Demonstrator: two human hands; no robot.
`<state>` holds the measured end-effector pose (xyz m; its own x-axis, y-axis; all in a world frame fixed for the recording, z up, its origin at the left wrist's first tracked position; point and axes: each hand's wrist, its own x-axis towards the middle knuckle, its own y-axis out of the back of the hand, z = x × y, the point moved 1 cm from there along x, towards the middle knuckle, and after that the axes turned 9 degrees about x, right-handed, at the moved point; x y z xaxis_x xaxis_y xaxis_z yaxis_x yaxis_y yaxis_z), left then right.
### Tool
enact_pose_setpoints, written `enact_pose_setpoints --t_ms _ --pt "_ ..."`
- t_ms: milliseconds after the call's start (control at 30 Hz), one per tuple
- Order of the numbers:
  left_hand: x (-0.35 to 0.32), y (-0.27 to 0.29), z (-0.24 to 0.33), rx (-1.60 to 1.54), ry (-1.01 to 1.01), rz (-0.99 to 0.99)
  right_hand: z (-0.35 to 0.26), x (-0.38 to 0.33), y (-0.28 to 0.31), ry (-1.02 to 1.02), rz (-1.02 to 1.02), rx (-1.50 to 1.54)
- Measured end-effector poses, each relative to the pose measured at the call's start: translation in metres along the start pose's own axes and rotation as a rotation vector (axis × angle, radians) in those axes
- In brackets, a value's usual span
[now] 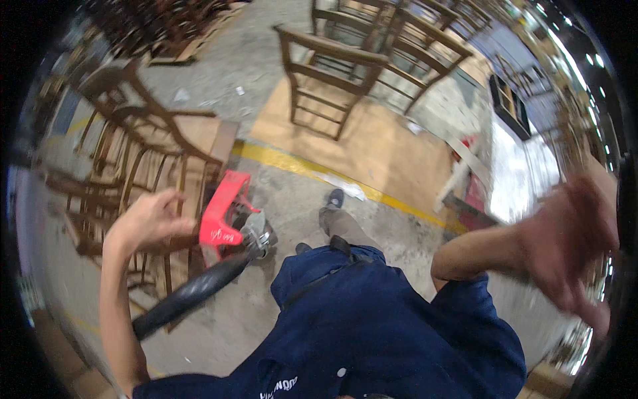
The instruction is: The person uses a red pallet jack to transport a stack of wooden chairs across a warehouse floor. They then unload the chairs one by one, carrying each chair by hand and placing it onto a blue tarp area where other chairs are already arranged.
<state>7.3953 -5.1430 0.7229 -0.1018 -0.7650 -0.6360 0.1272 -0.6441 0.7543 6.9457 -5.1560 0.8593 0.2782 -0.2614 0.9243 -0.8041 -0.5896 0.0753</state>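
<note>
My left hand (149, 223) is raised at the left, fingers loosely curved and thumb apart, with nothing visible in it. It appears over the wooden chairs (143, 126) and beside a red pallet jack (219, 216). The jack's thick black handle (196, 292) slants down towards my left forearm; I see no grip on it. Out to the far right, my right hand (575, 246) is lifted and smeared by motion. Its thumb points downward, but its fingers are too blurred to read. The nearest thing in view there is a table with a shiny top (525, 173).
More wooden chairs (332, 60) stand ahead on a brown board (266, 126). A yellow floor line (286, 161) runs along its near edge, with a white scrap (342, 186) beside it. A black tray (508, 106) lies on the table. Dark stacked pieces (159, 26) fill the far left.
</note>
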Motion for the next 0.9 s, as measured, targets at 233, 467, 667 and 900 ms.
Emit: enact_pose_setpoints --t_ms 233,467,667,900 --pt "0.014 0.002 -0.012 -0.224 0.133 -0.078 0.144 -0.354 0.073 -1.412 0.677 -0.761" --pt "0.013 -0.049 -0.07 -0.283 0.506 -0.157 -0.051 -0.648 -0.02 -2.61 0.214 -0.83" --pt "0.006 -0.073 -0.149 0.265 0.591 -0.56 -0.061 -0.685 0.027 -2.775 0.464 -0.325" --pt "0.158 -0.011 -0.021 0.126 0.267 -0.109 0.214 -0.587 0.214 -1.936 0.443 -0.797"
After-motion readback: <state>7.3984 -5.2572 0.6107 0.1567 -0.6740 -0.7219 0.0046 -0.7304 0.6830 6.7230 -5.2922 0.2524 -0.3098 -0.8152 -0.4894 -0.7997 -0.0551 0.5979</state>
